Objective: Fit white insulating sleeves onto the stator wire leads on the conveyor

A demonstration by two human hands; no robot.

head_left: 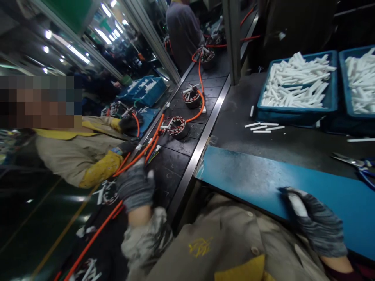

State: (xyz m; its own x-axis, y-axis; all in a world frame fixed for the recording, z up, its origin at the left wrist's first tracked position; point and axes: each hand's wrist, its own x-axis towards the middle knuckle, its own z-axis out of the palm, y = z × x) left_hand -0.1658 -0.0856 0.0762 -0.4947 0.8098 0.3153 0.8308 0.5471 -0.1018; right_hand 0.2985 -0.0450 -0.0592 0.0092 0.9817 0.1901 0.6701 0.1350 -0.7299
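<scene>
My left hand point(136, 187), in a grey glove, hangs over the black conveyor belt point(172, 156) next to a bundle of orange wires point(140, 154). It is blurred and seen from the back, so its fingers do not show. My right hand point(318, 228), also gloved, rests on a blue board point(258, 175) at the bench edge. Its fingers curl around what looks like a white tube point(296, 205). A wound motor stator point(178, 127) with orange leads lies on the belt beyond my left hand.
Two more stators point(191, 97) point(206, 56) sit farther up the belt. Two blue bins of white tubes point(295, 82) point(361, 78) stand on the bench, loose tubes point(263, 127) before them, scissors point(353, 160) at right. A co-worker's sleeve point(99, 169) reaches in from the left; another person point(183, 27) stands behind.
</scene>
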